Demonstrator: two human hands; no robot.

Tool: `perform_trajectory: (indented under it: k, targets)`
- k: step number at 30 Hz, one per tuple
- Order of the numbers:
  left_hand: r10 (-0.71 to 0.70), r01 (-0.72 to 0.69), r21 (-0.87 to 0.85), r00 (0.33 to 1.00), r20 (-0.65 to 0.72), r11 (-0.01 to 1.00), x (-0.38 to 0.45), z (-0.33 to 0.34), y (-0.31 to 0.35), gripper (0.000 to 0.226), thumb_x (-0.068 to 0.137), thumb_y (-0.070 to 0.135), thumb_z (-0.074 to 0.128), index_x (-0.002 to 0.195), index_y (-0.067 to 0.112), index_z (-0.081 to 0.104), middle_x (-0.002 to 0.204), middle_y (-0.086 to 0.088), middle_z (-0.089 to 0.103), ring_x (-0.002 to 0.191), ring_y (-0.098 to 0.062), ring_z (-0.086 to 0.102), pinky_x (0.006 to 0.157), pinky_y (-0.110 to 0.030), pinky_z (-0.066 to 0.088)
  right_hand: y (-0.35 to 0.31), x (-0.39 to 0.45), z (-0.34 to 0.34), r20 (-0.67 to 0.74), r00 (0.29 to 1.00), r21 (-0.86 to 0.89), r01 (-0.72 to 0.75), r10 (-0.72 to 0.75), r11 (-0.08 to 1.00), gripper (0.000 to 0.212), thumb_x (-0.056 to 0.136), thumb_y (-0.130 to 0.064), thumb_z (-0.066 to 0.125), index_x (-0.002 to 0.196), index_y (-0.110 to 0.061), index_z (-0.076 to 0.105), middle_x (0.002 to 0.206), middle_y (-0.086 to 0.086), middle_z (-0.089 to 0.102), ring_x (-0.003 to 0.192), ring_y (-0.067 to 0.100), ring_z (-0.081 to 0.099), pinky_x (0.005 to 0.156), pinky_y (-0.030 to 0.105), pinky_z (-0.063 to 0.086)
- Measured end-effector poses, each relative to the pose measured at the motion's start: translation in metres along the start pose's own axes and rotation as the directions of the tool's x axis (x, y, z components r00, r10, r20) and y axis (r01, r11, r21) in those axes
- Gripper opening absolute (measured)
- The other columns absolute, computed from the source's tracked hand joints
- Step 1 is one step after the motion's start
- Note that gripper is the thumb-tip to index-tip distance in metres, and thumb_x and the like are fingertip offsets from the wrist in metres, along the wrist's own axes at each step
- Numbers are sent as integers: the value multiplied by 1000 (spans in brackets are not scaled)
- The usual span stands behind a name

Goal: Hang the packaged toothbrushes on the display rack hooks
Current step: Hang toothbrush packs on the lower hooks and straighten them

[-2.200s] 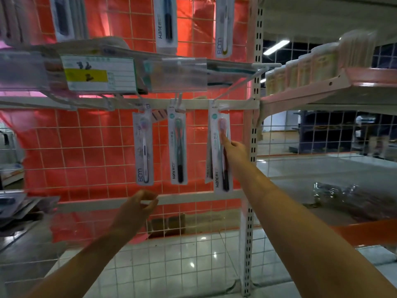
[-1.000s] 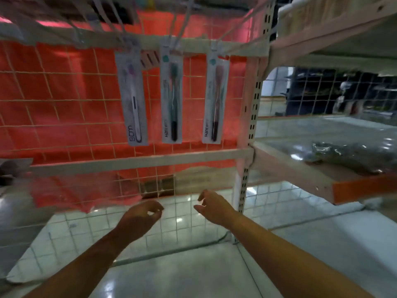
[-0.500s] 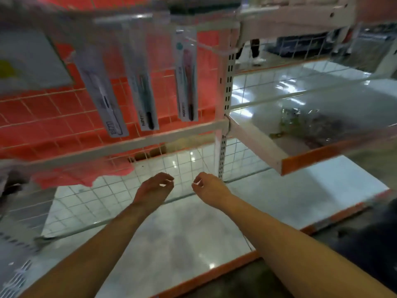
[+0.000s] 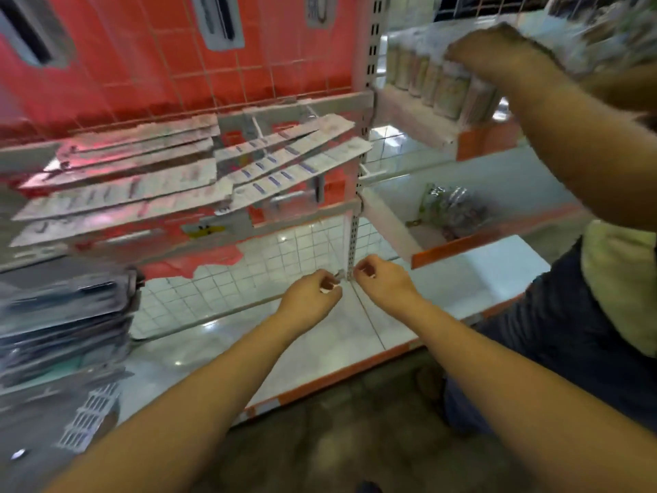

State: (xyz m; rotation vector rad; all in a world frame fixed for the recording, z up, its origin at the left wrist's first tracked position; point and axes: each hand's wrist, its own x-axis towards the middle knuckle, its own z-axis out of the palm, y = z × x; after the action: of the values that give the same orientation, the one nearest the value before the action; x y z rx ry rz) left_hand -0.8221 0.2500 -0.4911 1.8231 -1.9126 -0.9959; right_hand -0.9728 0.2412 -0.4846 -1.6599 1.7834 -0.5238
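Note:
My left hand (image 4: pixel 313 297) and my right hand (image 4: pixel 384 282) hang side by side low in front of the rack, fingers loosely curled, holding nothing. Packaged toothbrushes (image 4: pixel 220 23) hang on hooks against the red grid wall (image 4: pixel 142 65) at the top of the view. Rows of packaged toothbrushes (image 4: pixel 284 161) hang on hooks at mid height, seen from above. A dark stack of packages (image 4: pixel 64 322) lies at the left on the low shelf. The picture is blurred by head motion.
Another person's arm (image 4: pixel 569 119) reaches from the right to the upper shelf of white bottles (image 4: pixel 437 80); their dark trousers (image 4: pixel 569 336) stand close at the right. A white upright post (image 4: pixel 355 215) divides the rack. An orange-edged shelf (image 4: pixel 480 240) holds crumpled plastic (image 4: pixel 451 204).
My right hand came off the hanging toothbrush pack and dropped beside the left one. The view has tilted down, and another person's arm has come into view at the right.

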Motion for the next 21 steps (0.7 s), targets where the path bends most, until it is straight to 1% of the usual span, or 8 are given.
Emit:
perform_trajectory:
  k: [4,9,11,12,14,16,19,21]
  targets:
    - [107,-107,-1,994,30,994,-42,-40,46,29,93,34,51,118,21,59,118,3,63,105,-15,57,88,-28,46,-39,-37,-51,-101,994,5,39,-38,999,19,92,-25,53,104,-16,65,103,5,67,97,24,61,84,33,48]
    - [243,-243,-9,970,13,970,-76,-115,88,25,94,30,52,115,19,61,114,4,63,97,-11,55,83,-24,43,-104,-56,-105,-222,967,3,133,-129,991,19,92,-29,50,94,-16,63,92,11,68,84,29,64,76,46,55]
    - [263,-263,3,964,-27,965,-84,-149,98,24,94,30,52,113,19,61,110,5,62,97,-11,55,83,-25,43,-135,-54,-119,-240,956,33,179,-166,983,18,94,-28,48,94,-17,62,93,10,68,86,28,64,80,42,53]
    - [265,-265,11,962,-63,964,-85,-165,101,24,94,31,52,112,20,62,108,5,62,97,-12,56,84,-27,44,-150,-52,-123,-245,950,33,208,-194,978,17,95,-26,48,96,-16,62,93,7,66,87,25,63,79,37,51]
    - [241,-240,24,962,-131,970,-84,-194,98,22,93,32,52,110,22,63,105,6,62,95,-12,56,80,-28,45,-175,-45,-126,-243,940,2,247,-239,969,17,96,-23,48,99,-13,61,93,3,61,85,19,58,71,28,43]
    - [195,-195,14,967,-163,981,-78,-219,89,23,93,35,52,111,23,62,106,7,61,96,-12,56,76,-27,42,-192,-35,-122,-196,944,-41,261,-264,965,19,96,-24,48,103,-12,61,94,1,58,85,16,53,66,26,38]
    - [118,-118,11,976,-181,993,-64,-245,72,27,93,37,53,112,20,60,108,4,61,96,-16,56,77,-29,42,-206,-15,-112,-89,955,-88,277,-284,957,21,95,-24,48,108,-13,61,97,0,58,88,15,53,72,25,36]
    - [71,-68,18,977,-202,997,-53,-257,61,28,92,35,53,114,19,59,112,1,62,100,-18,58,86,-34,47,-213,4,-107,-35,953,-110,296,-301,949,23,94,-25,49,111,-13,61,98,-1,58,89,15,53,73,24,37]
